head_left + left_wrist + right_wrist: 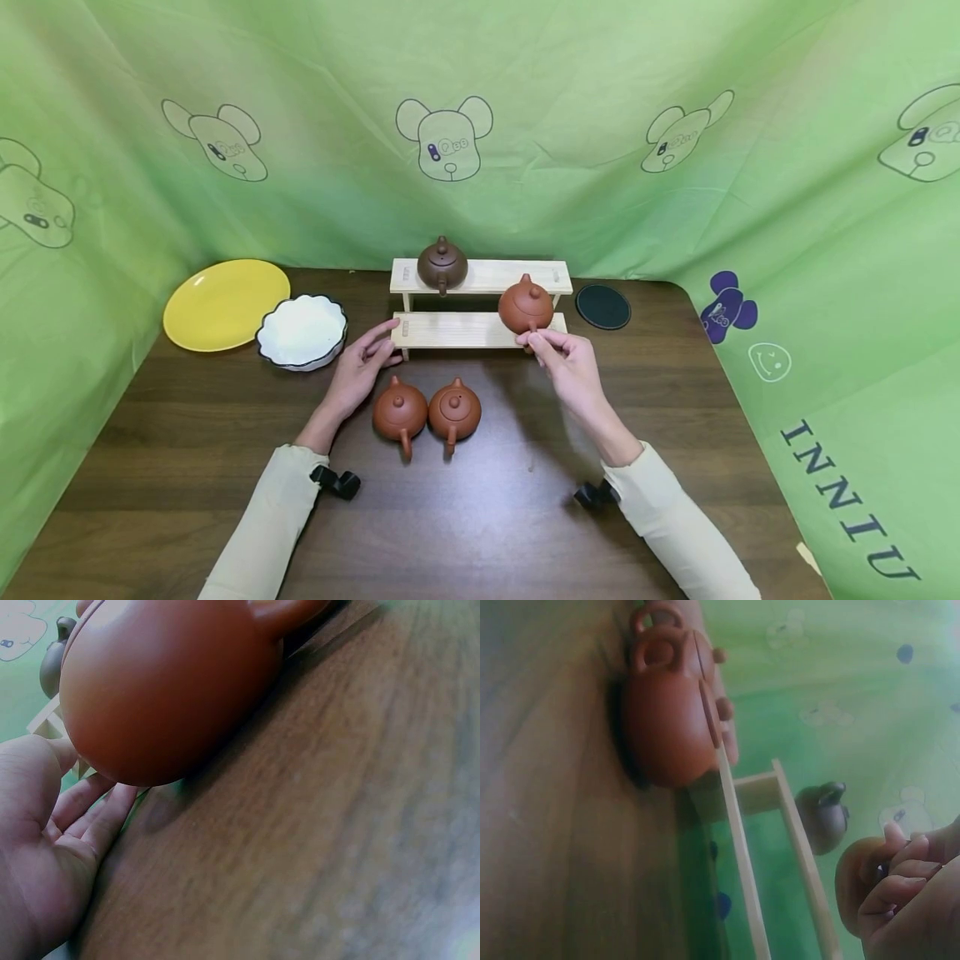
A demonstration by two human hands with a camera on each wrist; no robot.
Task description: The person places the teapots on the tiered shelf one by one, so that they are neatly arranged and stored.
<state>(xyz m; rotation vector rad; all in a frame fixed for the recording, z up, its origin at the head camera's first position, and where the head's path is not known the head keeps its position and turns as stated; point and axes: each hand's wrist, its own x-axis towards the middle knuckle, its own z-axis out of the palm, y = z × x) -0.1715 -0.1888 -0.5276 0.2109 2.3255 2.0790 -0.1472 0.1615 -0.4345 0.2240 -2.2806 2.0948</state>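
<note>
My right hand (576,371) pinches the handle of a reddish-brown teapot (525,307), which is over the right end of the two-tier wooden stand's lower board (457,331). Whether its base touches the board cannot be told. At that board's left end, my left hand (362,371) touches the wood with fairly straight fingers. Two similar teapots, a left one (399,411) and a right one (455,410), stand side by side on the table in front, handles toward me. On the upper board (513,275) sits a dark brown teapot (441,265).
A yellow plate (225,304) lies at the back left, beside a white scalloped bowl (302,332). Right of the stand is a round black coaster (603,307). Green printed cloth (555,167) hangs behind and along both sides of the wooden table (480,533).
</note>
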